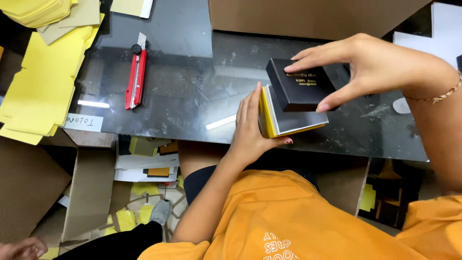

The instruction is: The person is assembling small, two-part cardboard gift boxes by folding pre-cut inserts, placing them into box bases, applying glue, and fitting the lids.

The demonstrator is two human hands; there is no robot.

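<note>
1. Black small box (301, 84) is in my right hand (380, 62); the fingers are closed on its far and near edges, thumb on the near side, and the box hangs just above the open carton.
2. My left hand (250, 127) stands flat against the left wall of the yellow carton (267, 120), fingers straight and together, thumb under the near corner. It does not grip, it only steadies.
3. The carton lies on the dark glass table (192, 91), near the front edge, with its grey inside (293, 120) turned up.
4. To do this well, I think I must keep the black box level and its edges parallel with the carton walls, because a tilted corner could catch on the rim.
5. I judge the left palm should press firmly, so the carton cannot slide left.
6. The red utility knife (136, 72) and the yellow flat sheets (43, 82) lie well apart on the left, out of my way.
</note>
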